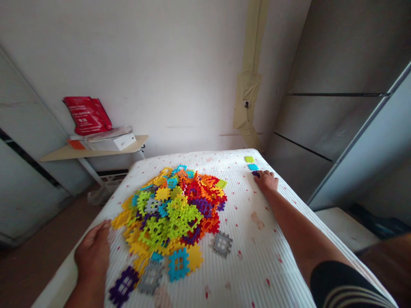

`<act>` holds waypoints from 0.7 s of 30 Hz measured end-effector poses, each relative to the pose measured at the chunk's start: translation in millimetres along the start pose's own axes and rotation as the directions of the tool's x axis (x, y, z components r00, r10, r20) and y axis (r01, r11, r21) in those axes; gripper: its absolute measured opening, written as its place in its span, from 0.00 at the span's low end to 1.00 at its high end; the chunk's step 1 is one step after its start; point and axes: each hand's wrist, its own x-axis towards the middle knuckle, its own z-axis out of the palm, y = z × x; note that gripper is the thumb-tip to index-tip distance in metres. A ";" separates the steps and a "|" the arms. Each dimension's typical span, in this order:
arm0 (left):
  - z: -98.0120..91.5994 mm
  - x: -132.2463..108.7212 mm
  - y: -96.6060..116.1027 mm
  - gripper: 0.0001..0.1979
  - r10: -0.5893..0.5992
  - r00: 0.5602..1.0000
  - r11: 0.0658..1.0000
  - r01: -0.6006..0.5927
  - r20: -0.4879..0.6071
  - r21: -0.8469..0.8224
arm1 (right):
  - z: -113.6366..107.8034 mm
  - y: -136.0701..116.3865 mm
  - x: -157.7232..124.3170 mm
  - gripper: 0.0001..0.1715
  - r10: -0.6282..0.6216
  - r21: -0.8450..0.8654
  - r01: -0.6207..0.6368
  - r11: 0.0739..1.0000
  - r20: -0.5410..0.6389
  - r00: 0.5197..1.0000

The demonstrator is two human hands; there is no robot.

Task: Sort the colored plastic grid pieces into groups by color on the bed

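Note:
My right hand point(267, 180) reaches to the far right part of the table, its fingers on a purple plastic tile point(256, 173). Just beyond that tile lie a blue tile point(252, 167) and a lime-green tile point(249, 159), forming a short line. At the left edge of the table rests my left hand point(93, 248), holding nothing, its fingers stretched toward a big heap of interlocking tiles point(173, 209) in many colours. Some tiles have window-like cutouts. In front of the heap lie a purple window tile point(123, 285), a grey one point(151, 276) and a blue one point(178, 264).
A separate grey window tile point(222, 244) lies right of the heap on the white, red-dotted table cover point(244, 265). A side shelf point(141, 143) at back left carries a white box point(115, 142) and a red bag point(86, 115). Grey cabinet panels point(321, 119) stand at the right.

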 end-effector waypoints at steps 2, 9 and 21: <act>-0.5 -1.6 2.7 0.22 -0.002 1.000 1.000 0.002 0.005 0.004 | -0.7 0.6 -3.0 0.23 -0.002 0.019 0.003 1.000 -0.045 0.999; -0.2 5.4 -7.1 0.23 0.048 0.998 0.999 -0.047 0.033 -0.010 | 2.5 -9.0 -20.6 0.20 -0.096 0.183 0.147 0.972 -0.261 0.961; -1.5 12.9 -20.1 0.25 0.136 0.990 0.989 -0.132 0.047 -0.067 | -25.4 -149.6 -78.3 0.19 -0.513 0.504 0.472 0.724 -0.065 0.856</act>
